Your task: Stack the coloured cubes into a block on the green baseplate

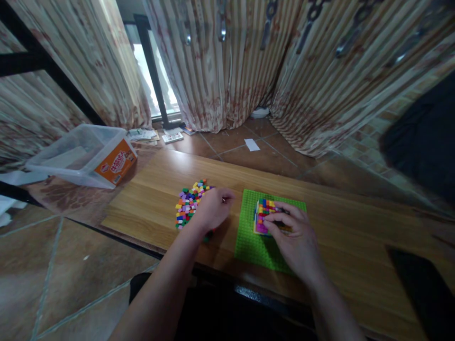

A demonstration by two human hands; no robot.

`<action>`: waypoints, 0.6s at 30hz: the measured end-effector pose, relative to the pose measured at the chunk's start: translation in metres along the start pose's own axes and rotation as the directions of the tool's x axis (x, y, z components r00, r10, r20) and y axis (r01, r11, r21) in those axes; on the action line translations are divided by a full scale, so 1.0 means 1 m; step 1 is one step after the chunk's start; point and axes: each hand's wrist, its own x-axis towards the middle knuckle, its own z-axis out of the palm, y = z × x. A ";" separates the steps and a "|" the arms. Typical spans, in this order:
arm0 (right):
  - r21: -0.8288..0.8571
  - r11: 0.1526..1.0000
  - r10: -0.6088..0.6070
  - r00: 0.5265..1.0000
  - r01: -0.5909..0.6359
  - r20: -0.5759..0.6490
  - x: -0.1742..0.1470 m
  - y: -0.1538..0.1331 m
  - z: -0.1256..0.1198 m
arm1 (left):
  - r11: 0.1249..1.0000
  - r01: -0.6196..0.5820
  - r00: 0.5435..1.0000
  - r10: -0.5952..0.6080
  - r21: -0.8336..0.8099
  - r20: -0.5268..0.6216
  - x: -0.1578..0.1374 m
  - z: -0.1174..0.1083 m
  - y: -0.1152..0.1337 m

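Note:
A small block built of many-coloured toy bricks (261, 223) stands on a green studded baseplate (245, 244). Over this build is my right hand (296, 232), thumb and forefinger nearly together at its top and the other fingers along its far side. Whatever sits between those fingertips is too small to make out. My left hand (215, 208) hangs in the air between the baseplate and a heap of loose toy bricks (185, 208), its fingers pinched. A tiny dark spot shows at that pinch, but its kind is unclear.
A clear plastic tub (80, 177) with an orange label stands at the left end of the wooden table (152, 189). A dark flat object (419, 284) lies at the right. Striped curtains (227, 71) hang beyond the table, and papers (251, 144) lie on the tiled floor.

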 end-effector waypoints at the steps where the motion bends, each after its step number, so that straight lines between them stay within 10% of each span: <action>1: -0.002 1.000 0.004 1.000 -0.004 0.000 0.000 0.000 0.000 | 0.997 0.024 1.000 -0.023 0.074 -0.014 0.001 -0.006 -0.005; 8: -0.004 1.000 0.031 1.000 -0.031 0.002 0.001 -0.002 -0.001 | 0.901 -0.084 0.996 0.068 0.425 0.051 -0.003 -0.018 -0.016; 18: -0.017 1.000 0.021 1.000 -0.021 0.004 0.001 -0.001 -0.001 | 0.871 -0.067 0.997 0.046 0.486 0.055 -0.002 -0.011 -0.010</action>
